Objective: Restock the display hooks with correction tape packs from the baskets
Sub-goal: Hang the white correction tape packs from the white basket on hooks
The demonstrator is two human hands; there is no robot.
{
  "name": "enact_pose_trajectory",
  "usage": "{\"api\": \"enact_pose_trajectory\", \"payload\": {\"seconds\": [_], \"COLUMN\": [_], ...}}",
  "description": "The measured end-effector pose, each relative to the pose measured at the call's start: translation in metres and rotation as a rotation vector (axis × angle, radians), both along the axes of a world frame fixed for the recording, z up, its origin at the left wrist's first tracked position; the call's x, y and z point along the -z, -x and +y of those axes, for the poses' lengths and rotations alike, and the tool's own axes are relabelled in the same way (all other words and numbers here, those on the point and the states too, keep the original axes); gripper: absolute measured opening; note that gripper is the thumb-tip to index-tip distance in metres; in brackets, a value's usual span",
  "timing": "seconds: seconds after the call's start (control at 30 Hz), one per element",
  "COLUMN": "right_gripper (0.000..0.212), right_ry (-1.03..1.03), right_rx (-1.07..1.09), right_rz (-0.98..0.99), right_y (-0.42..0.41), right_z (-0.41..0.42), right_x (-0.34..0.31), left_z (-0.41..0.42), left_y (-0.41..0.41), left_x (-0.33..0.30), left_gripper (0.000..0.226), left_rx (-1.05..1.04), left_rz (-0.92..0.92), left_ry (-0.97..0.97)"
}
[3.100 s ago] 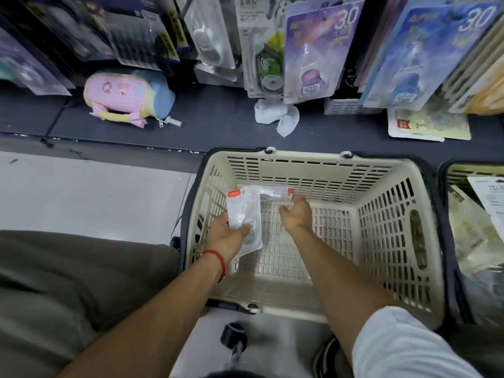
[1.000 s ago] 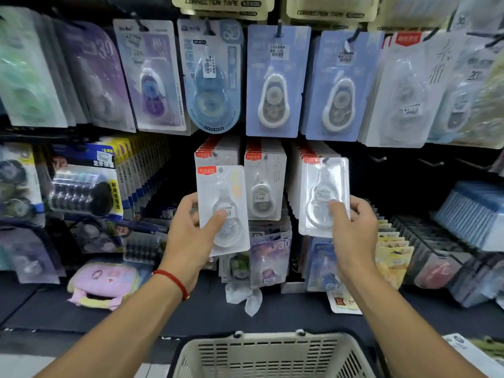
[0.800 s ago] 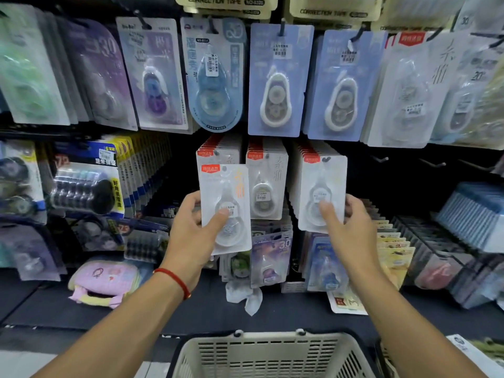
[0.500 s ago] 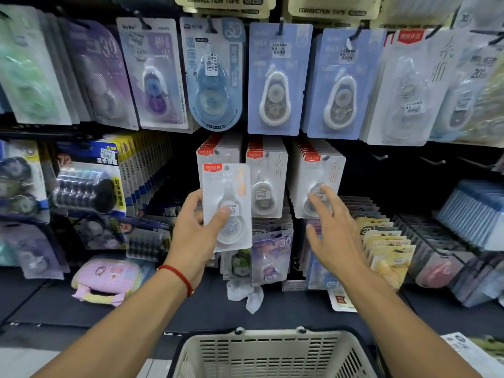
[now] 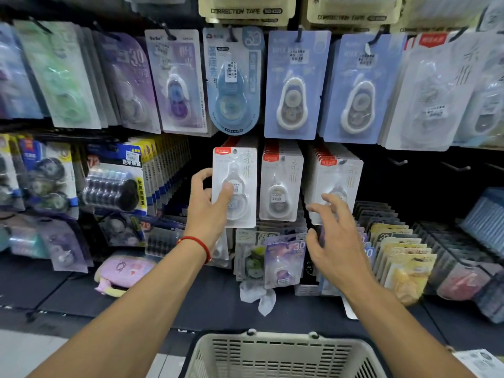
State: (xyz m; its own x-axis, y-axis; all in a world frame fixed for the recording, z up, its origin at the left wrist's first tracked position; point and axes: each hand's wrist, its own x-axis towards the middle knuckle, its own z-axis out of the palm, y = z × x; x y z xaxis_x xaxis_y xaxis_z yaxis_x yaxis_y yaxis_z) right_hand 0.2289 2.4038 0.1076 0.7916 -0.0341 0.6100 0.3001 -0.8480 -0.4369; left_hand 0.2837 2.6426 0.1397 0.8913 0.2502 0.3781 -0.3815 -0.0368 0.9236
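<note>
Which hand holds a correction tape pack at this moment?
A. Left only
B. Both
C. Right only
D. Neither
A: the left hand pinches a white correction tape pack up at the hooks, while the right hand is spread open and holds nothing.

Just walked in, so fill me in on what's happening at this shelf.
A person is restocking hooks with correction tape. The left hand grips a white pack held up at the leftmost of three rows of matching packs. The right hand is open and empty below the right row. A cream basket sits below.
</note>
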Motion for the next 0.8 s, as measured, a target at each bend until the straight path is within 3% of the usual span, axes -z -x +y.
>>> {"api": "enact_pose_trajectory", "payload": {"seconds": [0.17,0.37,0.53,0.63,0.8], "right_gripper": [0.047,0.061,0.081,0.076,0.065], "right_ry": [0.026,0.106,0.259,0.274,0.196], "right_rx": [0.021,0.131,0.139,0.102,0.059], "right_rz": [0.020,0.041,0.210,0.213,0.263], "right_y": [-0.002,-0.003,-0.002,0.007,0.029], "right_z": [-0.005,-0.012,-0.026,-0.033,-0.051], "right_x": [0.003,0.005,0.005,0.002,0.016], "left_z": [-0.002,-0.006,-0.002,0.003,0.012], "left_y": [0.006,0.002,-0.002,0.005,0.035], "left_x": [0.004,0.008,0.020,0.024,0.038], "left_gripper": [0.038,0.034,0.060,0.072,0.073], "left_rx": [-0.102,-0.152,-0.096,-0.069,-0.083], "left_rz": [-0.064,0.006,0.067,0.066,0.076], "left_ry": [-0.142,-0.293,-0.437,-0.518,-0.587]}}
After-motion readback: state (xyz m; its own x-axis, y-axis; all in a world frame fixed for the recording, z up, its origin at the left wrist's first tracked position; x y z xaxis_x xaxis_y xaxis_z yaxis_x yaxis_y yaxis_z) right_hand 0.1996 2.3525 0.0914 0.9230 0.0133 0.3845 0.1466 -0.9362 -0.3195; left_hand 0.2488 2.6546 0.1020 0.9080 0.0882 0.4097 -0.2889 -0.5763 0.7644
